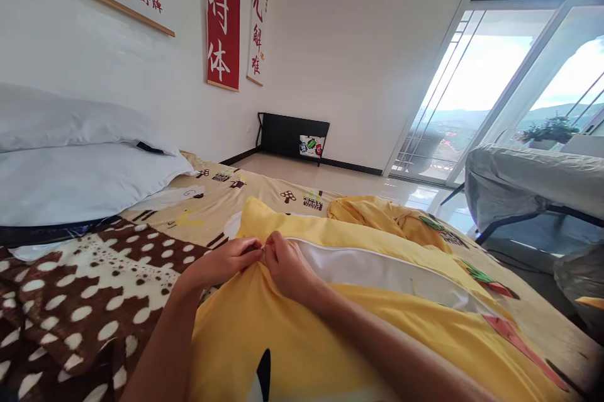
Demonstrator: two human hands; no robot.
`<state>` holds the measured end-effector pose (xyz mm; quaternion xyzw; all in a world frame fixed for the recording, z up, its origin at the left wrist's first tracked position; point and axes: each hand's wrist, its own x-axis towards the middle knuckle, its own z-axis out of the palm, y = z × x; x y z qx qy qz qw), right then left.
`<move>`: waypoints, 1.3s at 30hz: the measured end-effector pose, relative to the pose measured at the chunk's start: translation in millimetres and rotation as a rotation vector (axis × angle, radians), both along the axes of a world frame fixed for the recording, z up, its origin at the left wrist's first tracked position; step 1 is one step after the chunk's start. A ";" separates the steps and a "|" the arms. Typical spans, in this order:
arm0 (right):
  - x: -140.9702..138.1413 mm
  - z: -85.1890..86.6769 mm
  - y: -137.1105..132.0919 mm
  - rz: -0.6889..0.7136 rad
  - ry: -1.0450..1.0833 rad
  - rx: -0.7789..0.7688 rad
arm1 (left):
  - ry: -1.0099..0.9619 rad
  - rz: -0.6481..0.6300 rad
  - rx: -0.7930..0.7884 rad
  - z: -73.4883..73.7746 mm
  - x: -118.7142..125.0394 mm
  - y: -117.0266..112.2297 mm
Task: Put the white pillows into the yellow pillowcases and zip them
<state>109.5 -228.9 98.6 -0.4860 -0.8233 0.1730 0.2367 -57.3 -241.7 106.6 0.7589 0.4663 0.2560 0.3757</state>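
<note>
A yellow pillowcase [236,333] lies across the bed in front of me, with a long opening along its far side. White filling, apparently a pillow [368,267], shows through that gap. A thin white edge that looks like a zipper [330,247] borders the opening. At its left end, my left hand [234,257] pinches the yellow fabric. My right hand [287,267] is closed right beside it, fingertips pressed on the same seam and nearly touching the left ones. Whatever small part lies between the fingertips is hidden.
White pillows [89,185] are stacked at the left, near a brown spotted blanket [80,301]. A crumpled yellow cloth [377,213] lies beyond the pillowcase on the patterned bedsheet [264,185]. Farther off are a black folded panel [283,131] and a plastic-covered piece of furniture [533,175].
</note>
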 end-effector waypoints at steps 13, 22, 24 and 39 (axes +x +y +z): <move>-4.8 29.1 -13.9 0.123 -0.466 0.172 | -0.300 -0.092 -0.135 -25.1 -20.8 19.6; -1.4 28.1 -11.6 -0.049 -0.279 -0.006 | -0.250 -0.103 -0.075 -21.5 -19.6 17.6; 3.1 31.5 -12.5 -0.058 -0.270 -0.013 | -0.212 -0.102 -0.065 -19.3 -20.5 16.1; 38.6 23.2 -27.2 -0.010 -0.572 0.368 | 0.162 0.089 0.432 1.6 9.1 -4.8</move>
